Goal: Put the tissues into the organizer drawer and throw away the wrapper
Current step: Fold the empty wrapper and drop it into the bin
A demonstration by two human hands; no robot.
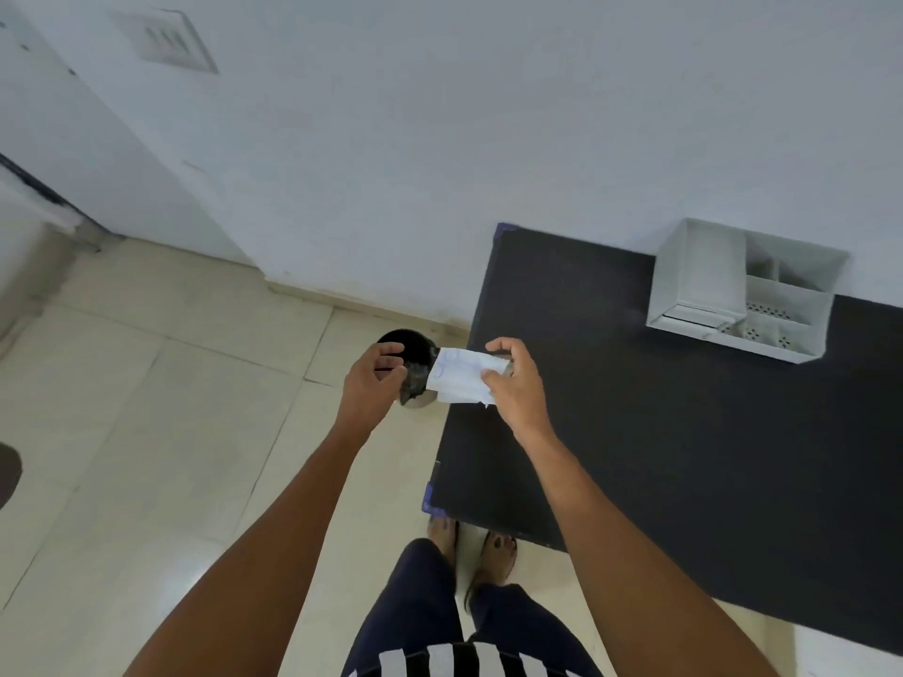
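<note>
My right hand [513,383] grips a stack of white tissues [462,378] with faint blue print, held in the air over the left edge of the black table [684,456]. A clear crinkled wrapper [414,381] covers the left end of the stack, and my left hand [369,383] pinches it. Both hands hover above a round black bin [408,342] that stands on the floor beside the table. The white organizer [703,285] sits at the table's far side against the wall, its perforated drawer [777,329] pulled out toward me.
Cream floor tiles [171,432] spread to the left. A white wall [440,139] runs behind the bin and table. My bare feet [493,554] stand at the table's near left corner. A dark object [7,473] shows at the left edge.
</note>
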